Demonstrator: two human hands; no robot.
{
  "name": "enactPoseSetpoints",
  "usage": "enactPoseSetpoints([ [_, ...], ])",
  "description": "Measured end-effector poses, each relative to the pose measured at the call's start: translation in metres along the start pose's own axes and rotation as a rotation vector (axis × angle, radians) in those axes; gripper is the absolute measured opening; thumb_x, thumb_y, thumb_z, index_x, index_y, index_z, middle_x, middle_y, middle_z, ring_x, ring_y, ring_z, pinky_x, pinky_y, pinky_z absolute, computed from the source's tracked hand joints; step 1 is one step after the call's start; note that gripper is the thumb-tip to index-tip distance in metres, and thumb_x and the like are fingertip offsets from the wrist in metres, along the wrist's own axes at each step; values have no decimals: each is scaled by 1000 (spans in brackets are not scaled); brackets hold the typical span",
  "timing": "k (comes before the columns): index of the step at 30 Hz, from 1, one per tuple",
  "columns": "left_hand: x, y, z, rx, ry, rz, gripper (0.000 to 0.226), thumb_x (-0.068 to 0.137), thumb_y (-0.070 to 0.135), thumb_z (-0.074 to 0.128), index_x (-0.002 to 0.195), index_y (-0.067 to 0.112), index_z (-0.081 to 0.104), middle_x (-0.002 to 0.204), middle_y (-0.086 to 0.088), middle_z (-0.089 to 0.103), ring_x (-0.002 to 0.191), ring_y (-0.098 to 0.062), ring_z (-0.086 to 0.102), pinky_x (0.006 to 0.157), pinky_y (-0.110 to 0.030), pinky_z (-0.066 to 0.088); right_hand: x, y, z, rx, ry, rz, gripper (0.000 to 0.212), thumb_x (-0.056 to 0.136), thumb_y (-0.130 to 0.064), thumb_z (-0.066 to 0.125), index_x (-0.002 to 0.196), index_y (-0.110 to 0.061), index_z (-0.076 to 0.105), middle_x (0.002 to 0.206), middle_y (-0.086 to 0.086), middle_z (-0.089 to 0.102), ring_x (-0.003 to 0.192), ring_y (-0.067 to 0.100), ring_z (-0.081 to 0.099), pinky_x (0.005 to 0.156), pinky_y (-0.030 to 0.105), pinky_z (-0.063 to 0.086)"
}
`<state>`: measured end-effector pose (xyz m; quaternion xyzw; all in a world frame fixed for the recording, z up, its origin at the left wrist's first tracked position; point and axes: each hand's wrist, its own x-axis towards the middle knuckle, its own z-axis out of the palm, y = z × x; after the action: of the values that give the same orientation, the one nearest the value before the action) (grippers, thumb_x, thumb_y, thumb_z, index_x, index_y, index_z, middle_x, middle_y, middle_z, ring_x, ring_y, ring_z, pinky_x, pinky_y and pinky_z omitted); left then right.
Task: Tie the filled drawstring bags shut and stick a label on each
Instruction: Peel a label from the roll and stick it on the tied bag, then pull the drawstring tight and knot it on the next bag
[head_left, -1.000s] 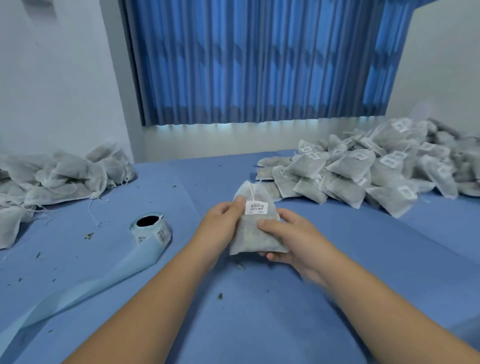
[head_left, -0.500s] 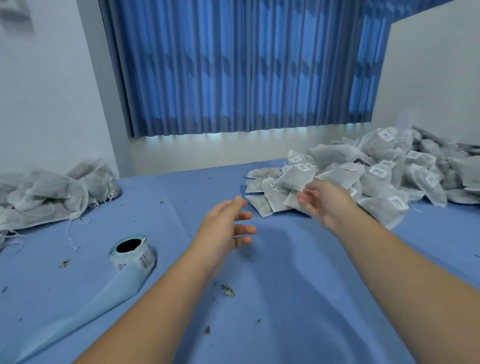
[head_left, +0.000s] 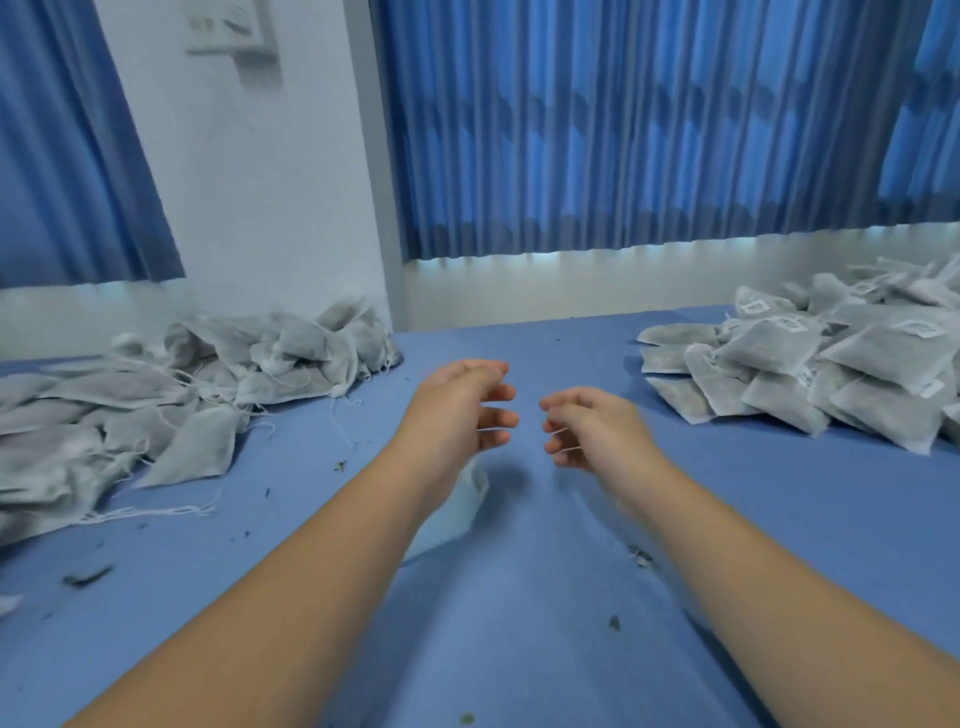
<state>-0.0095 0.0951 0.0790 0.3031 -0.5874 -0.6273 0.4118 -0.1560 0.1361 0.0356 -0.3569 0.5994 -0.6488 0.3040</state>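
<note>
In the head view, the only one given, both hands are seen held above the middle of the blue-covered table (head_left: 519, 649), apart from each other and from every bag. The left hand (head_left: 457, 410) is released, its fingers loosely curled round nothing. The right hand (head_left: 592, 431) is likewise empty and slack, so nothing is grasped by either. The untied bags (head_left: 182, 405) are heaped along the table's left edge and up towards its far edge, with loose drawstrings (head_left: 156, 512) trailing onto the cloth. No labels can be made out on them, which suggests that this heap is kept as the supply of work not yet done. The labelled bags (head_left: 810, 374) are stacked at the far right corner, with white stickers showing on several. It may be judged that finished pieces are kept well apart from the supply so that the two are not mixed. The middle, between the heaps, is presumably used for tying and sticking. A pale strip (head_left: 467, 504), probably label backing, is largely hidden under the left wrist, close at hand; the roll itself cannot be seen. Dark crumbs (head_left: 641, 556) are scattered over the cloth. With both hands empty, a fresh bag from the left heap is judged to be what is wanted next.
</note>
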Motion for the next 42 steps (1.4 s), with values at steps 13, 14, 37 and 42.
enactPoseSetpoints([
  [13, 0, -17, -171, 792, 293, 42, 13, 90, 15, 50, 88, 20, 62, 82, 6, 63, 70, -12, 59, 57, -27, 45, -31, 19, 155, -761, -279, -621, 18, 91, -16, 54, 104, -21, 65, 100, -11, 52, 87, 8, 57, 81, 27, 44],
  [14, 2, -22, -186, 892, 327, 47, 13, 90, 14, 50, 88, 21, 61, 85, 5, 64, 71, -11, 57, 57, -26, 43, -32, 22, 158, -811, -307, -640, 18, 92, -18, 54, 106, -21, 65, 101, -11, 51, 90, 11, 58, 83, 31, 45],
  [37, 75, -42, -289, 1331, 621, -198, 33, 91, 21, 58, 115, 3, 45, 118, -22, 59, 109, -40, 55, 81, -41, 43, -24, 30, 146, -749, -278, -640, 13, 93, -20, 55, 98, -24, 67, 98, -17, 49, 92, 1, 51, 70, 10, 36],
  [42, 65, -23, -272, 1060, 647, -61, 27, 88, 30, 60, 103, 11, 48, 93, -7, 56, 82, -26, 53, 64, -34, 38, -25, 29, 149, -698, -267, -642, 13, 92, -18, 56, 98, -21, 67, 98, -15, 48, 94, 4, 51, 73, 15, 38],
])
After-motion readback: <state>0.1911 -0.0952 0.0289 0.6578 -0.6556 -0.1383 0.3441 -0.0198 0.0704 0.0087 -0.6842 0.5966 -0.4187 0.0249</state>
